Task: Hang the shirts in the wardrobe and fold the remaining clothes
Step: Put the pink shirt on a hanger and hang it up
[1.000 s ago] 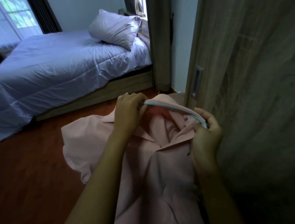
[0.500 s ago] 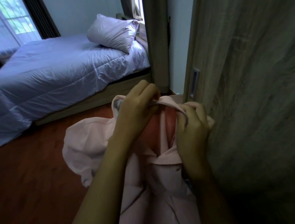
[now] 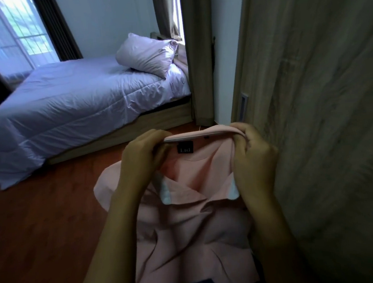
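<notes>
A pale pink collared shirt (image 3: 188,235) hangs in front of me, its front facing me and a black neck label (image 3: 185,148) showing inside the back of the collar. My left hand (image 3: 143,158) pinches the left end of the collar band. My right hand (image 3: 252,156) grips the right end, close to the wardrobe door (image 3: 314,131). The collar is pulled flat and level between both hands. A light blue hanger (image 3: 166,193) shows at the collar points. The shirt's lower part drapes below my forearms.
The wood-grain wardrobe door with a recessed metal handle (image 3: 243,107) fills the right side. A bed (image 3: 78,114) with a lilac duvet and pillow (image 3: 146,54) stands at the back left. Brown curtain (image 3: 199,57) hangs beside it. Reddish wooden floor (image 3: 43,230) lies to the left.
My hands have moved apart along the collar and stretched it flat. The shirt now hangs squarely and the neck label has come into sight.
</notes>
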The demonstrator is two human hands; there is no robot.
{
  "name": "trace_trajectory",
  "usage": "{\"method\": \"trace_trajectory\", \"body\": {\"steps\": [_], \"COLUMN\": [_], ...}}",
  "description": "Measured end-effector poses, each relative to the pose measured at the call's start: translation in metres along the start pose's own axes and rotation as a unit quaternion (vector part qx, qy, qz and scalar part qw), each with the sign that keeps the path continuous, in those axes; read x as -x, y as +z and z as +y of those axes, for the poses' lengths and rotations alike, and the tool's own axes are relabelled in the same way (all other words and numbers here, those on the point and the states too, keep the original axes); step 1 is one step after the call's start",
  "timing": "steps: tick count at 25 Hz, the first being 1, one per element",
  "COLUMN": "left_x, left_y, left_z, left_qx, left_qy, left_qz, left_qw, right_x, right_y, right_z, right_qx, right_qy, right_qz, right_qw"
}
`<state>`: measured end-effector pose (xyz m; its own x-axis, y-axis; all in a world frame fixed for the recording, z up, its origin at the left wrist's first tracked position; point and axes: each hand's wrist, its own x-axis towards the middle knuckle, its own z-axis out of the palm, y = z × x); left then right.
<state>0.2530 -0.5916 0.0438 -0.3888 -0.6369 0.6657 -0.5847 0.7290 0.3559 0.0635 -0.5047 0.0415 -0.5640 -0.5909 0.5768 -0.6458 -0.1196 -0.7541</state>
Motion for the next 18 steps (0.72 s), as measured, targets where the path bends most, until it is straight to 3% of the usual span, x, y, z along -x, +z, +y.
{"method": "trace_trajectory", "body": {"steps": [3,8,13,18], "left_x": [0.009,0.037,0.058,0.081], "left_y": [-0.019,-0.023,-0.040,-0.056], "left_z": [0.014,0.047,0.063,0.098], "left_qx": [0.090,0.140,0.113,0.116], "left_qy": [-0.011,-0.011,0.040,-0.030], "left_qz": [0.045,0.096,0.060,0.102], "left_qw": [0.995,0.985,0.991,0.988], "right_x": [0.004,0.001,0.010,0.036], "right_y": [-0.013,-0.042,-0.076,-0.127], "right_z": [-0.017,-0.048,-0.090,-0.128], "right_qx": [-0.015,-0.024,-0.023,-0.031], "right_qy": [0.005,-0.020,-0.045,-0.043], "right_qz": [0.031,0.064,0.082,0.113], "right_qw": [0.999,0.997,0.995,0.992]}}
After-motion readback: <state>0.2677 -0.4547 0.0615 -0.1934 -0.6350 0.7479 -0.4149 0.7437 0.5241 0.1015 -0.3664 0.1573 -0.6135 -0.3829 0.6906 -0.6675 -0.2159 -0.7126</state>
